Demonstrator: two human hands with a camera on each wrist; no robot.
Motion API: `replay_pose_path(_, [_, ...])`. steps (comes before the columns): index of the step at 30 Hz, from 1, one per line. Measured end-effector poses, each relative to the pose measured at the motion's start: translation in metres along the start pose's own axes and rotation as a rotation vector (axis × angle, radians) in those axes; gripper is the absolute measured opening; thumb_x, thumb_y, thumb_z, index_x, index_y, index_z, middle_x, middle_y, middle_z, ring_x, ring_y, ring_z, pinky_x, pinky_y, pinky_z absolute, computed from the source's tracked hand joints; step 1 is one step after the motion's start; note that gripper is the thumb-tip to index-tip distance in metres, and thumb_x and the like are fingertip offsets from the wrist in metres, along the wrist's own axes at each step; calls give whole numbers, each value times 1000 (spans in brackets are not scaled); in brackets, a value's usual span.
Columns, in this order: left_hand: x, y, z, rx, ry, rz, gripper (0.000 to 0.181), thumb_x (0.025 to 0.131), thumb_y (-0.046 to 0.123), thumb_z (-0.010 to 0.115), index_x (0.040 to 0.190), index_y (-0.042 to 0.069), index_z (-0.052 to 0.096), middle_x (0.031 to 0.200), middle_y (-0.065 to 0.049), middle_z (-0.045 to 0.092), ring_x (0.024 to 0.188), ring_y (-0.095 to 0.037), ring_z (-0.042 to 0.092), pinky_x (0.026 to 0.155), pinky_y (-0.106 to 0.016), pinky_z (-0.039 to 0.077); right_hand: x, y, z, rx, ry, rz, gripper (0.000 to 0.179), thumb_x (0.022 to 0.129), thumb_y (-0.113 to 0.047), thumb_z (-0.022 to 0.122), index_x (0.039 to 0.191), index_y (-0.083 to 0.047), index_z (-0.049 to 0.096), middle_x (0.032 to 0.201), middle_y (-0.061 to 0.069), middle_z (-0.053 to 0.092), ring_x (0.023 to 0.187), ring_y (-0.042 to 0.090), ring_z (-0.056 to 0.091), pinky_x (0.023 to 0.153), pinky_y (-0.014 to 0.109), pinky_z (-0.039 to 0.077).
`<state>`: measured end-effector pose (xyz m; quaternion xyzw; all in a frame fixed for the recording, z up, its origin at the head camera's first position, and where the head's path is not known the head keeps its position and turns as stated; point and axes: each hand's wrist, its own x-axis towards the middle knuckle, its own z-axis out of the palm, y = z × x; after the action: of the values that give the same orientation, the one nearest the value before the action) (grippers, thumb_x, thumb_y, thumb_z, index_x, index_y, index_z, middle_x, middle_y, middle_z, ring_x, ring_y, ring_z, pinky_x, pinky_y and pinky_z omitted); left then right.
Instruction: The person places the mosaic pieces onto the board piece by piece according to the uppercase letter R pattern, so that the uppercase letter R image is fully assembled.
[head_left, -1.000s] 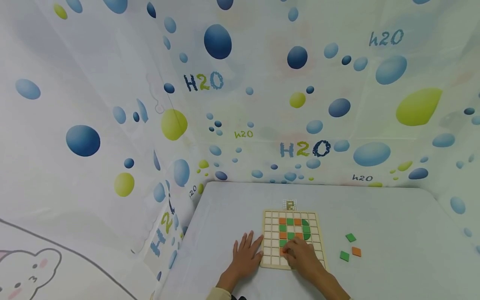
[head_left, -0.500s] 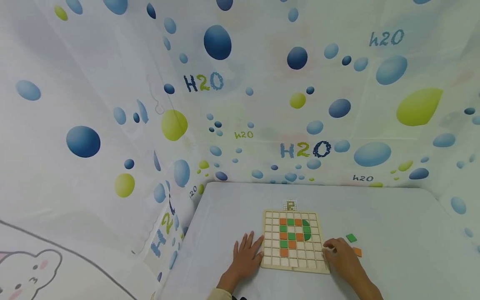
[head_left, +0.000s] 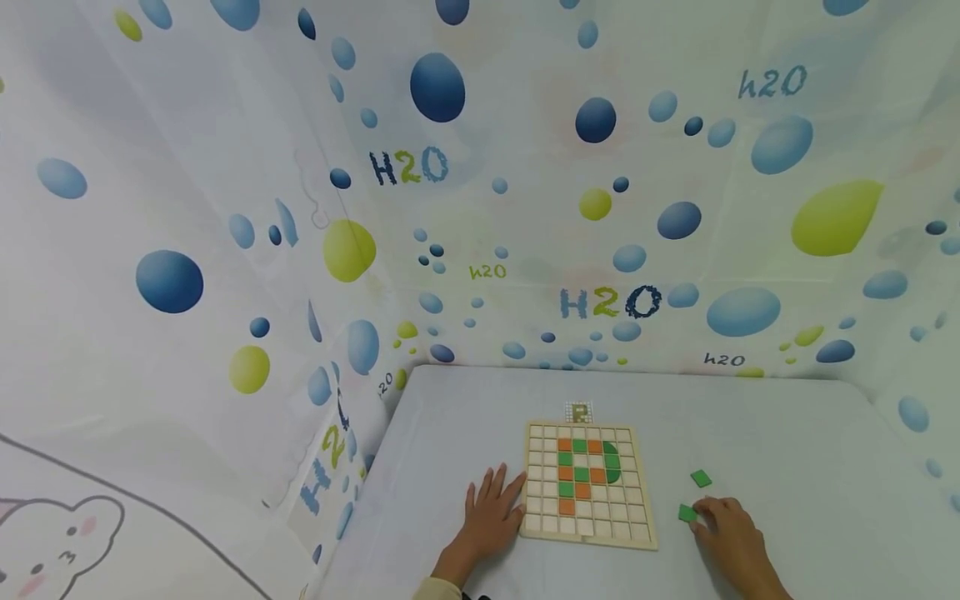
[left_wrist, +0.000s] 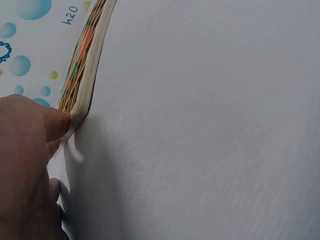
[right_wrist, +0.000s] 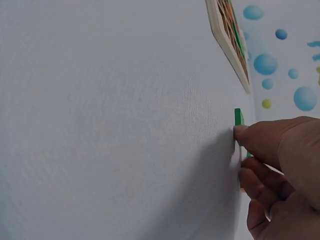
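Observation:
A wooden grid board (head_left: 542, 500) lies on the white table, with orange and green tiles in its cells forming a P-like shape with a tail. My left hand (head_left: 491, 521) rests flat with spread fingers at the board's left edge; in the left wrist view its thumb (left_wrist: 56, 122) touches the board's corner. To the right of the board, my right hand (head_left: 729, 537) pinches the edge of a green square tile (head_left: 686, 512) at table level. The right wrist view has the thumb on this green tile (right_wrist: 238, 117); the index fingertip is hidden there.
Another green tile (head_left: 701, 478) lies just beyond the right hand. A bit of orange (right_wrist: 242, 190) shows behind the fingers in the right wrist view. A small pattern card (head_left: 579, 412) sits at the board's far edge. Printed curtains (head_left: 525, 208) stand behind the table (head_left: 450, 417).
My right hand has moved from over the board rightward to the loose tiles and now has hold of a green one. An orange tile shows in the board where the hand was. My left hand stays.

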<state>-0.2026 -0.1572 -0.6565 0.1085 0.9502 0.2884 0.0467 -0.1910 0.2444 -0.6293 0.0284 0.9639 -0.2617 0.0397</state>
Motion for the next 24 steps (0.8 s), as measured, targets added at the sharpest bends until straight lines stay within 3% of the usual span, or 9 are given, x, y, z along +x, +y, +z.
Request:
replay_pose_path(5, [0, 1, 1, 6, -6, -3, 54, 109, 37, 46, 163, 25, 43, 173, -18, 27, 160, -48, 18, 121, -77, 7, 2, -3, 6, 48, 10, -28, 40, 90, -9, 80, 123, 7, 65, 122, 30, 61, 118, 50, 58, 97, 68, 48])
replay_pose_path(11, [-1, 2, 0, 14, -2, -11, 54, 109, 37, 47, 162, 25, 44, 173, -18, 27, 160, -48, 18, 121, -77, 6, 8, -4, 13, 88, 20, -120, 26, 92, -4, 77, 116, 4, 70, 113, 18, 65, 112, 39, 64, 98, 60, 52])
replay_pose_path(16, [-4, 7, -4, -3, 0, -11, 54, 109, 37, 47, 162, 24, 44, 173, -19, 28, 160, -48, 18, 121, -77, 5, 12, -7, 17, 119, 14, -131, 27, 95, -9, 76, 118, 4, 69, 116, 19, 64, 115, 42, 63, 102, 63, 49])
replay_pose_path(24, [-6, 17, -17, 2, -43, -20, 54, 109, 34, 48, 161, 19, 45, 172, -20, 28, 160, -48, 19, 121, -77, 7, 16, -36, 36, 124, 12, -145, 29, 95, -12, 76, 121, -2, 70, 123, 16, 63, 120, 39, 63, 101, 59, 52])
